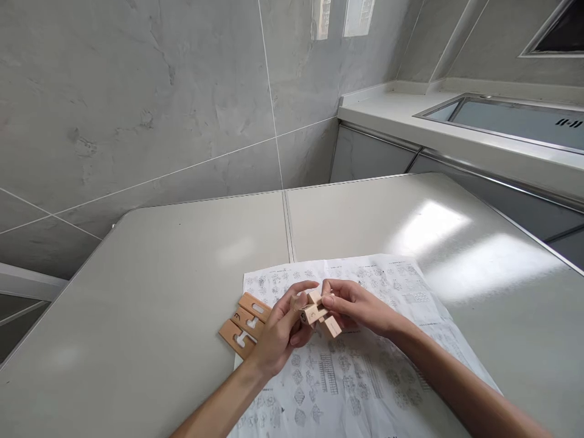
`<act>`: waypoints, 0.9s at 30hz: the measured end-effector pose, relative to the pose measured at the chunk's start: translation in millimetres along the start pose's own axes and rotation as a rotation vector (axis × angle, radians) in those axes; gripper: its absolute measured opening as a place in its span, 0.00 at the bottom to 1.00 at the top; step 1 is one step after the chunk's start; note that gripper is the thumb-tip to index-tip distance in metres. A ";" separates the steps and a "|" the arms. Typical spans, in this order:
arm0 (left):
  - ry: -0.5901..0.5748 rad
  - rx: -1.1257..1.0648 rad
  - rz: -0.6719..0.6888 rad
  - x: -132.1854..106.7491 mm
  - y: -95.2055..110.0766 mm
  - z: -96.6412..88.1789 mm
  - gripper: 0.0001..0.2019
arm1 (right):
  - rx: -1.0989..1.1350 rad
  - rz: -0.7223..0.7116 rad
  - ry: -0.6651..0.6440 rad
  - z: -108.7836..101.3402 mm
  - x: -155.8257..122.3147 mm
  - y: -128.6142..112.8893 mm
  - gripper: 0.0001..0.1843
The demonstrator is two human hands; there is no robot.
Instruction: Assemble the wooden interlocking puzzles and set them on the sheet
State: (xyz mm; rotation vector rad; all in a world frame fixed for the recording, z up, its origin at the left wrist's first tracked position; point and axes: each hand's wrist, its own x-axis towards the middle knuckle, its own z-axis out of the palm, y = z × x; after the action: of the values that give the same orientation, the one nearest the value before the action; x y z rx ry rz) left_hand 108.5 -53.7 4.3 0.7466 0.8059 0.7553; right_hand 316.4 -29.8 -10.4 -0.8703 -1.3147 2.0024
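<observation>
Between my two hands is a small wooden burr puzzle (312, 314) made of interlocking pale bars, with dark pen marks on the bar ends. My left hand (281, 331) grips it from the left, fingers curled round its side. From the right, my right hand (349, 303) pinches it between thumb and fingers near the top. One bar (332, 327) sticks out toward the lower right. Just left of my left hand lie flat reddish-brown wooden pieces (244, 325) with cut-out slots, one carrying a pen mark. Part of them is hidden behind that hand.
Under my hands a creased paper sheet (310, 377) printed with puzzle diagrams covers the table's near middle. The pale folding table (182, 261) has a seam down its centre. Beyond it stand a grey tiled wall (182, 91) and, at right, a white counter (383, 112) with a glass-topped panel.
</observation>
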 end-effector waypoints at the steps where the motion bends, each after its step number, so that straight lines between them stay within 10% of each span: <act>1: 0.007 0.008 0.005 -0.1 0.2 0.7 0.20 | 0.000 0.001 0.012 0.5 0.0 -0.4 0.24; 9: -0.019 0.108 0.095 -2.9 -3.5 1.6 0.31 | 0.003 0.012 0.049 3.3 -1.1 -1.5 0.24; 19: 0.200 0.459 0.259 -9.2 -4.5 7.2 0.16 | 0.036 0.020 -0.025 3.4 -1.0 -2.0 0.24; 27: 0.011 0.295 0.232 -9.4 -7.0 11.9 0.36 | 0.160 0.023 0.057 3.2 2.0 1.1 0.26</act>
State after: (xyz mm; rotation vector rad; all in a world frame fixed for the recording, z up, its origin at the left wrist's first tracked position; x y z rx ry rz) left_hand 115.9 -68.3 7.6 1.1156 0.8601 0.8582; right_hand 312.6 -30.5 -10.9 -0.8643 -1.1012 2.0526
